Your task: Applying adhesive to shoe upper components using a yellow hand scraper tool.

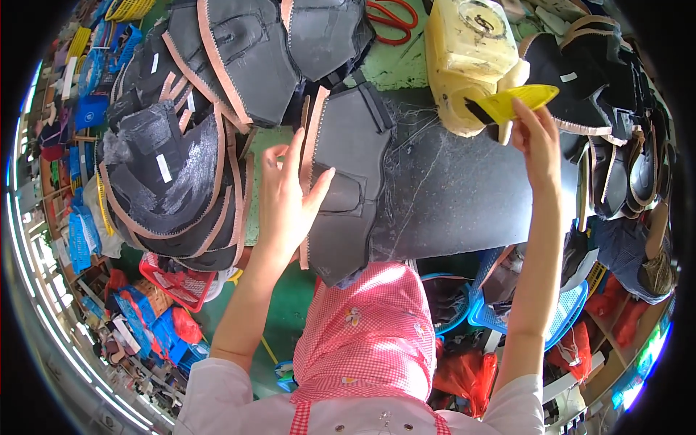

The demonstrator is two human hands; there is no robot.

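Observation:
In front of me lies a black upper piece (346,148) with a tan zigzag-edged strip along its left side. My left hand (288,190) is over that strip, thumb and forefinger apart, the other fingers bent; the thumb tip is at the piece's surface. My right hand (538,141) pinches a flat yellow tool (523,101) with a dark tip, which looks like a brush. It is raised beside a yellowed, glue-crusted container (464,54); whether the tip touches it I cannot tell.
Stacked black pieces (170,163) cover the table's left, with more (261,58) behind. Red-handled scissors (391,20) lie at the back. Other black pieces (565,76) are piled at the right. A red basket (174,281) and a blue basket (569,315) stand below the table edge.

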